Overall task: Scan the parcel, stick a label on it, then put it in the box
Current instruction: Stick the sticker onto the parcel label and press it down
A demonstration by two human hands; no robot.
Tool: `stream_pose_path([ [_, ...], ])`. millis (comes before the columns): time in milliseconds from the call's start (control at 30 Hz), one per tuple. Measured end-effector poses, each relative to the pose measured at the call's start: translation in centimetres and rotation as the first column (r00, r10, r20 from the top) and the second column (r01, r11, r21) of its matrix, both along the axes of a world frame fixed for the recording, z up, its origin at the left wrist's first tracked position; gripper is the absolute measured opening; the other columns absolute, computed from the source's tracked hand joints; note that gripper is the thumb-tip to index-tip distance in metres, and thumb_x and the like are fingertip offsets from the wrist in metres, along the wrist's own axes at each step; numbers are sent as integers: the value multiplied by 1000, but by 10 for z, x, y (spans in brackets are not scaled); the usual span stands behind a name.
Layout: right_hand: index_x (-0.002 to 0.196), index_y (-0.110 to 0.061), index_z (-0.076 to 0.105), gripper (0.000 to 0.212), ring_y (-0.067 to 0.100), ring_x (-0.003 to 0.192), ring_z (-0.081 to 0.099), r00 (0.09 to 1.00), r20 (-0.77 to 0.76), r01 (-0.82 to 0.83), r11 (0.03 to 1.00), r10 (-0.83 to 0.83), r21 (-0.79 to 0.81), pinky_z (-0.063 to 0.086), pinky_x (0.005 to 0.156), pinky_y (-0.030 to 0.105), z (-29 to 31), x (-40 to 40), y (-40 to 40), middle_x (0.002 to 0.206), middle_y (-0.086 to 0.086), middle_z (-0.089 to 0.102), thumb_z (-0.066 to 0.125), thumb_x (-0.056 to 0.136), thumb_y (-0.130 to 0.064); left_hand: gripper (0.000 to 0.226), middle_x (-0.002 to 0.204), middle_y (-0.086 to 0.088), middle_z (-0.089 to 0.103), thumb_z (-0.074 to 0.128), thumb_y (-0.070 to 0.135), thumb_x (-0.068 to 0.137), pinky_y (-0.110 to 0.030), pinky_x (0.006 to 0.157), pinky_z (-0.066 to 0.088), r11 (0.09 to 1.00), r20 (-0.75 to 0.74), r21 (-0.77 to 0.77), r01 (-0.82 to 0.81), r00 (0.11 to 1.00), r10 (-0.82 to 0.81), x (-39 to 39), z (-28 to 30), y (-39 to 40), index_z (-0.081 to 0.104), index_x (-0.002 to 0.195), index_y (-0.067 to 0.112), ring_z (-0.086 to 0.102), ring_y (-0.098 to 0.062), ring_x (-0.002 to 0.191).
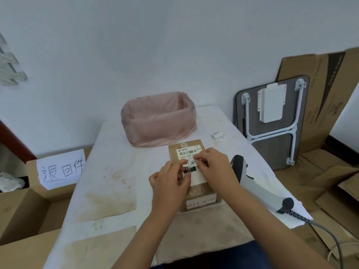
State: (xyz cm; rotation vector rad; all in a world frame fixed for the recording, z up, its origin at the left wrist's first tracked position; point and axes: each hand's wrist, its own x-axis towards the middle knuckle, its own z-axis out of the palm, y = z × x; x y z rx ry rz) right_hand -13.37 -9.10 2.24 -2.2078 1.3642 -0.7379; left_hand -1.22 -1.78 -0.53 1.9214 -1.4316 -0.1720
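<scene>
My left hand point(171, 177) and right hand point(212, 166) pinch a small handwritten label point(191, 162) between thumbs and fingertips, pressing it onto the brown parcel point(194, 183) on the white-covered table point(116, 171). Its shipping label point(189, 153) reads "15H-159-A0". The barcode scanner point(250, 179) lies at three o'clock. At nine o'clock the cardboard box point(29, 206) carries a sign point(61, 168), "退回件". A pink-bagged bin point(158, 118) sits at twelve o'clock.

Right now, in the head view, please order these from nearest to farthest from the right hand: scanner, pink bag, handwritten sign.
From the right hand:
1. Scanner, just beside it on the right.
2. Pink bag, behind, at the table's far end.
3. Handwritten sign, far left, on the cardboard box.
</scene>
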Motion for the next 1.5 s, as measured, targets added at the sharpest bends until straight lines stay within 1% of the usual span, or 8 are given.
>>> stream_pose_path([
  [200,118,-13,68,27,20,114,56,997,-71,-7,1000,8,24,42,97,28,4,2,-1,124,5,61,52,96,-16,31,115,18,58,58,33,93,-24,87,17,1000,61,15,1,998,-2,-1,1,1,61,123,38,55,-4,107],
  [600,111,-8,70,27,25,108,58,989,-146,-19,1000,18,-3,47,92,37,4,8,-2,120,6,60,48,97,-14,21,108,16,59,58,33,92,-24,83,11,1000,143,7,0,990,-1,-1,-1,0,70,109,38,56,-7,101],
  [867,117,-18,67,28,23,107,59,987,-160,19,1000,-21,-16,48,87,36,3,6,-3,123,1,60,48,96,-20,23,105,15,61,52,35,92,-27,82,13,1000,250,4,18,968,-19,0,-2,0,70,105,36,60,-11,95],
  [1000,115,-19,67,28,21,107,58,991,-97,87,996,-89,-27,48,87,37,-1,-4,-5,119,2,61,47,96,-19,21,104,15,62,54,36,91,-28,84,14,999,267,-19,27,964,-21,1,-5,-1,70,104,36,61,-11,93],
  [1133,116,-24,63,25,17,111,50,992,-14,121,991,-122,-60,49,82,36,-10,-5,2,120,-5,58,52,94,-28,19,100,14,64,55,33,90,-32,86,21,998,337,-52,44,941,-24,0,-8,-2,71,99,34,62,-13,86],
  [1200,119,-25,60,28,17,112,46,990,17,140,988,-139,-65,47,81,33,-16,-3,4,125,-7,54,57,91,-29,24,103,16,65,47,33,90,-33,85,22,996,383,-59,63,923,-36,0,-7,-2,70,97,33,61,-12,86],
  [1300,117,-21,58,30,19,111,48,980,113,168,986,-165,-20,45,83,31,-23,-2,3,127,-5,49,62,88,-24,30,109,18,66,37,32,90,-34,85,23,994,434,-40,99,898,-72,2,-4,-1,67,97,32,61,-11,91],
  [1500,115,-17,51,33,17,104,57,950,241,187,980,-198,70,49,82,34,-28,-1,3,124,-2,45,65,85,-19,26,111,18,67,37,29,91,-34,85,21,992,458,46,121,880,-129,3,1,-4,62,99,30,59,-14,94],
])
